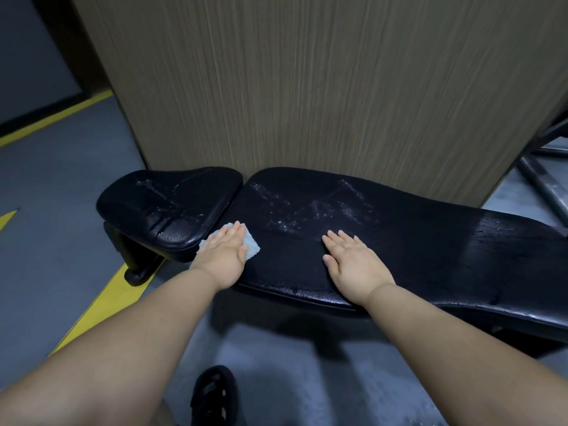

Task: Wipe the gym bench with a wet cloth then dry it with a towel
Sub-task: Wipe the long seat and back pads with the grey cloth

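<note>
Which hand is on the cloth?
The left hand, pressing the pale cloth flat near the pad gap; the right hand rests flat on bare bench.

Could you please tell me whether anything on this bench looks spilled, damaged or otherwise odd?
Nothing looks broken. Pale wet streaks and droplets lie across the back pad and the seat pad, away from the cloth under the left hand. The seat pad's near edge shows creases.

Both bare forearms reach forward. The left hand (226,255) lies flat, palm down, fingers straight and together; the right hand (353,265) likewise, fingers slightly spread.
</note>
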Motion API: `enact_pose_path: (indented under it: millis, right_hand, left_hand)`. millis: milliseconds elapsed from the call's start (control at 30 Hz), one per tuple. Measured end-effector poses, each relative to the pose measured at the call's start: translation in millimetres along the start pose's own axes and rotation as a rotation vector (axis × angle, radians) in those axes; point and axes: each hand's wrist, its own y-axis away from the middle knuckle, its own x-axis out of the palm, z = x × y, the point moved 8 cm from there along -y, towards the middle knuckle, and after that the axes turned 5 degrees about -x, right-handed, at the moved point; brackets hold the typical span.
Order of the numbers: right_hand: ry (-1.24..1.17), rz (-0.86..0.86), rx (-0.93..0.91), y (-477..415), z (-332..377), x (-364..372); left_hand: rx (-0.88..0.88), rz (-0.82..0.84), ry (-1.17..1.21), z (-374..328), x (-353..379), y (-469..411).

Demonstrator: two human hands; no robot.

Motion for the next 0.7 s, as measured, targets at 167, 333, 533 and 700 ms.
enact_pose_path:
  millis: [167, 333, 533, 700]
  right_hand:
    - [-0.015, -0.03, 0.01, 0.5, -2.1, -0.7]
    - [-0.124, -0.195, 0.086, 8.0, -11.2, -6.6]
    - [-0.303, -0.262, 0.154, 13.2, -24.5, -16.5]
    - [-0.297, -0.277, 0.14, 13.5, -22.1, -18.9]
  left_hand:
    - [-0.092, 0.004, -0.023, -14.5, 3.5, -5.9]
    - [0.07, 0.01, -0.072, -81.4, 14.9, 5.4]
    - [0.381, 0.045, -0.081, -175.4, 35.4, 31.6]
    - [0.391, 0.07, -0.076, -140.9, 25.8, 25.0]
